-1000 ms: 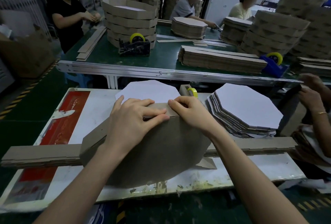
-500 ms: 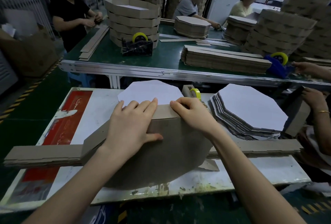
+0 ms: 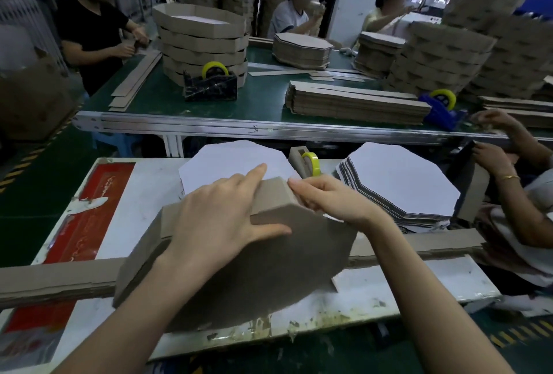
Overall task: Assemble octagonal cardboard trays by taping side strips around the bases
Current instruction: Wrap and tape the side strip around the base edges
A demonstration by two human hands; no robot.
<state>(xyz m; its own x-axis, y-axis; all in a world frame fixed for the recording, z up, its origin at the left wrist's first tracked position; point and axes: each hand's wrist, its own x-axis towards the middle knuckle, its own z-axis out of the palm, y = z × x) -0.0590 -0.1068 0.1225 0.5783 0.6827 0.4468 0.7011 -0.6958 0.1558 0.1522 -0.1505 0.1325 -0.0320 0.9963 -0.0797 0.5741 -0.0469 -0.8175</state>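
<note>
Here the half-built tray (image 3: 269,278) stood tipped up on its near edge at the middle of the white surface (image 3: 404,284). Its brown underside faced near and its open side was turned to the far side. The side strip (image 3: 269,194) ran left to right over the top edge, its long axis following the rim and folding down at each corner.

The left hand (image 3: 221,218) lay flat over strip and tray, fingers straight and pressing, thumb spread on the brown face. The right hand (image 3: 332,200) pinched the strip at the right-hand corner fold, fingers curled round it.

To do this well, I judge, the strip should be drawn snug to the rim, each crease seated on a corner. Only then should tape come from the dispenser (image 3: 308,162) just beyond, since slack here would leave a gap.
</note>
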